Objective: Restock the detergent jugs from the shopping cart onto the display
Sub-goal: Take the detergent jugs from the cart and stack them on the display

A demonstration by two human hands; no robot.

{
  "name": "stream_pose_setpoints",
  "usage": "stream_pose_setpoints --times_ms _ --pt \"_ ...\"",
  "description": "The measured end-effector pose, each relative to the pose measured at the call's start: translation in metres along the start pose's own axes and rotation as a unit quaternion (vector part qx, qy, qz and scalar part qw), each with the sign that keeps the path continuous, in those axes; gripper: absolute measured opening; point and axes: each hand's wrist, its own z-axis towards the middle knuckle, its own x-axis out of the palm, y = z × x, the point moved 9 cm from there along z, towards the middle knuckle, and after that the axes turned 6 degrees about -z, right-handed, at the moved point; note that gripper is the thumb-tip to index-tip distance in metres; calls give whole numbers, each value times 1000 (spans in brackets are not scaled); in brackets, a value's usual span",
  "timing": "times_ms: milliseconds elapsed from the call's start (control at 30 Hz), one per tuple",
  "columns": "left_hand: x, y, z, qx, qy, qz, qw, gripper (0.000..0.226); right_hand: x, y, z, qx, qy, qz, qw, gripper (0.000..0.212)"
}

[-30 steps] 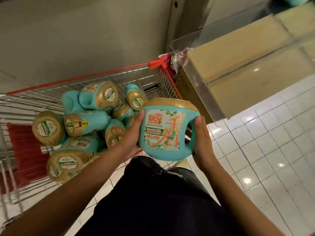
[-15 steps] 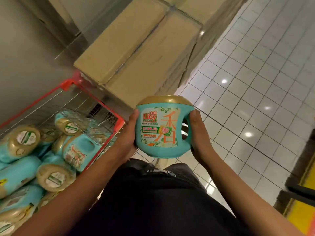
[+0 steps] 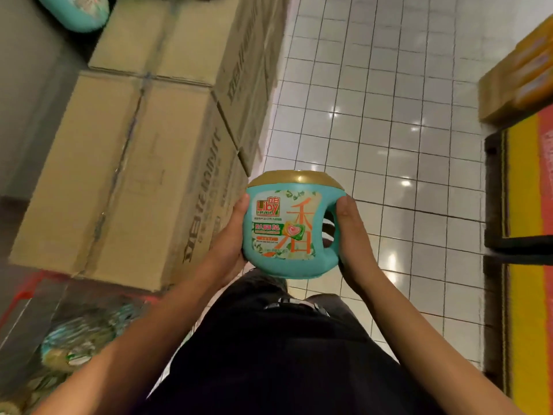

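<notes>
We count one detergent jug [image 3: 294,232] in hand: teal, with a gold lid and a Liby label facing us, held upright in mid-air over the white tiled floor [image 3: 389,115], near the middle of the view and just in front of the person's dark clothing. Two hands hold it. The left hand [image 3: 232,241] presses its palm to the jug's left side with the thumb up along the front edge. The right hand [image 3: 353,244] clasps the handle side, thumb on top of the handle. The other fingers of both hands go behind the jug and are hidden. To the left we see two cardboard boxes [image 3: 119,175] from above, one near and one far, set end to end on a stack. One more teal jug [image 3: 77,13] shows at the far left corner, cut off by the frame. At the near left lies the shopping cart [image 3: 27,289] with its red rim, and the teal jugs inside it [image 3: 74,348] are too blurred for us to count. At the far right sit yellow cartons [image 3: 523,70], and nearer, a yellow and red platform [image 3: 526,265].
</notes>
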Motion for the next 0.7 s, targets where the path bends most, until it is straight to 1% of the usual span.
stream_pose_setpoints --times_ms 200,267,367,400,467,567,600,633,700 --pt "49 -57 76 -1 55 30 998 67 -32 41 62 -5 -62 28 998 63" --pt "62 -75 96 -7 66 39 997 67 -39 57 82 -6 -74 33 997 73" --pt "78 -103 129 -18 78 53 995 65 -47 83 111 -17 -93 44 995 97" --pt "82 -112 138 -18 81 58 995 65 -50 90 119 -23 -101 46 994 101" --pt "93 -129 158 -21 87 67 994 65 -57 101 136 -25 -117 48 992 98" --pt "108 -145 182 -26 100 67 992 63 -68 112 160 -15 -129 57 990 78" --pt "112 -149 191 -27 101 63 993 62 -72 117 168 -12 -131 57 990 75" --pt "116 -154 200 -30 101 59 993 61 -76 123 177 -10 -130 56 990 76" --pt "122 -164 218 -30 93 51 994 59 -82 134 196 -6 -128 46 991 91"
